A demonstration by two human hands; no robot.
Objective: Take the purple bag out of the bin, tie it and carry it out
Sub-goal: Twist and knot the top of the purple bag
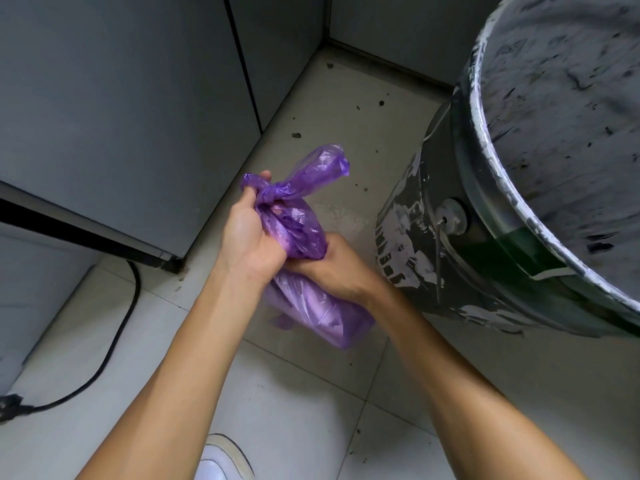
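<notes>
The purple bag (311,306) is out of the bin and hangs in front of me above the floor, its thin plastic bunched at the top. My left hand (247,233) grips the twisted neck, with a loose purple flap sticking up to the right of my fingers. My right hand (337,268) is closed around the bag's middle, just below and right of the left hand. The bin (467,237), a dark green bucket smeared with white paint, stands at the right with its rim tilted toward me. Its inside looks bare and grey.
Grey cabinet panels (121,116) fill the left and back. A black cable (117,334) runs over the tiled floor (311,393) at lower left to a plug. A white shoe tip (221,459) shows at the bottom edge. Dark specks dot the floor near the corner.
</notes>
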